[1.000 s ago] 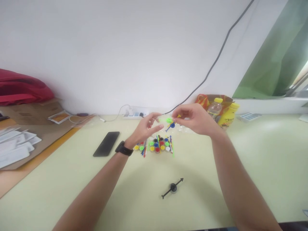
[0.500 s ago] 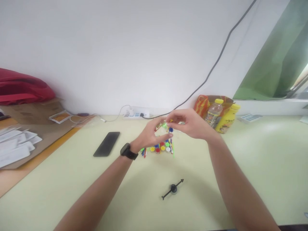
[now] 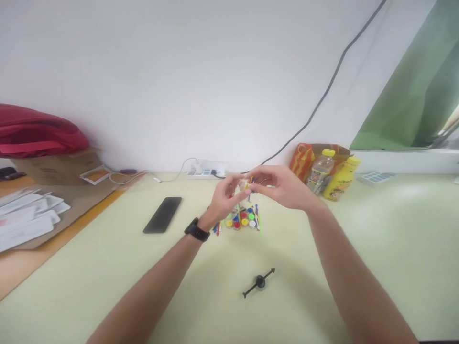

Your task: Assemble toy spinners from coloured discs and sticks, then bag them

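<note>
My left hand and my right hand meet above the far middle of the table, fingertips pinched close together. Between them show small bits of whitish, yellow and blue; their exact kind is too blurred to tell. Below and behind the hands lies a group of small round plastic discs in red, yellow, green, blue and white. Thin coloured plastic arrows lie at both sides of the discs. Nearer to me, a black arrow spinner on a round base rests by itself on the table.
A black phone lies to the left. White papers and a cardboard box with a red bag are farther left. Two bottles and an orange bag stand at the back right. A power strip sits by the wall.
My left thumb has moved up to meet my right fingertips. The bright green bit between my hands no longer shows; whitish and yellow bits show there now. The view has shifted slightly.
</note>
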The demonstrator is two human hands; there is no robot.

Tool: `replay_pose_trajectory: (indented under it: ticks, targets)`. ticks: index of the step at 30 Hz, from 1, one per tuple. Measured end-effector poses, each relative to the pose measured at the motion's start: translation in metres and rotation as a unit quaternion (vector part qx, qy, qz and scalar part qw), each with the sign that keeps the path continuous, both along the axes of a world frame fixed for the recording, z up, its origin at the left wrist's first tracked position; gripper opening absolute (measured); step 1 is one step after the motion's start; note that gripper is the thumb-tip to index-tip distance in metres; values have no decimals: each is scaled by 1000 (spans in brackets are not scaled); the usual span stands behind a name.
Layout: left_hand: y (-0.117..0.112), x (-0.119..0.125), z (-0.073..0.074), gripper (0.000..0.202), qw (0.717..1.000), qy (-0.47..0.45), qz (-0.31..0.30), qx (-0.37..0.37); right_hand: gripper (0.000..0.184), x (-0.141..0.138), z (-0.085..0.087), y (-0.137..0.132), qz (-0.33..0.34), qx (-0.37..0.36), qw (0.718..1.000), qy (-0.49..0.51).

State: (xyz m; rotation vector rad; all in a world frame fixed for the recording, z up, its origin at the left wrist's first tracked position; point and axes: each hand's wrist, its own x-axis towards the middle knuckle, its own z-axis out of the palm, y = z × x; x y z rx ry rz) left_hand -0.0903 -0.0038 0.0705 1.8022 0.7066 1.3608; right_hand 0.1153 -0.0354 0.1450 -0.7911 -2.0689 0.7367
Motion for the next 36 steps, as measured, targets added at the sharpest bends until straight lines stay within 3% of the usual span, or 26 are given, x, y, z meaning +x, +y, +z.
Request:
replay_pose_trajectory:
  ticks: [9,13,17,24,28,33,36]
  targets:
    - [-27,-7,-27,23,991,-77,70,-89,36,-4,-32,-11,-12,-30,998,51]
    - [-40,-8,-39,31,988,-81,86,-100,26,-8,-51,-21,-14,-42,997,68]
    - [-52,-9,-50,27,990,-32,64,-121,18,-10,-69,-29,-38,-31,998,46]
    - [-50,-11,-65,27,996,41,50,-67,17,-6,-101,-29,-68,-47,991,107]
    - [-47,-11,-71,27,993,39,81,-72,17,-1,-110,-26,-71,-56,987,136]
    - [-50,-5,-70,26,989,-33,126,-72,37,1,-116,-24,-79,-49,984,153]
    - [-54,-3,-69,25,987,-47,136,-69,36,0,-118,-24,-104,-23,984,143]
